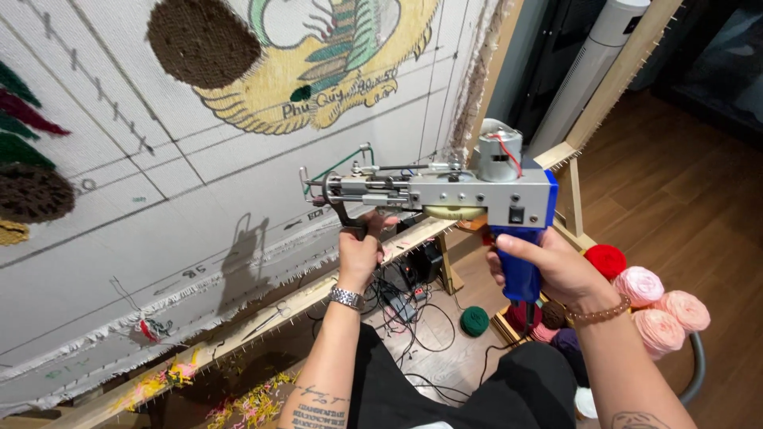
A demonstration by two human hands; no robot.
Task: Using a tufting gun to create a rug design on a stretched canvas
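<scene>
1. Your right hand (556, 266) is wrapped tight around the blue handle of the silver metal tufting gun (445, 195). Your pointing finger lies along the front of the handle.
2. Your left hand (362, 250) is closed around the black front grip under the gun's nose. I think you use two hands so the heavy gun stays steady and level.
3. The gun is up in the air in front of you, between your hands. Its thin metal tip is near the white stretched cloth (159, 238) but I cannot tell if it touches.
4. A green yarn thread (334, 168) runs to the tip, likely so the gun can feed it in.
5. The cloth is pulled flat on a slanted wooden frame (262, 314). It has drawn lines and fluffy patches, like a brown round patch (203, 40) and a yellow fluffy patch (318, 103).
6. Small yellow and pink yarn scraps (254, 405) lie under the frame.
7. On the brown wooden floor (683, 199) there are black cables (405, 318) and a dark green yarn ball (474, 320).
8. By your right arm sit pink yarn balls (660, 306) and a red yarn ball (606, 260).
9. A tall white tower fan (596, 63) stands behind the frame.
</scene>
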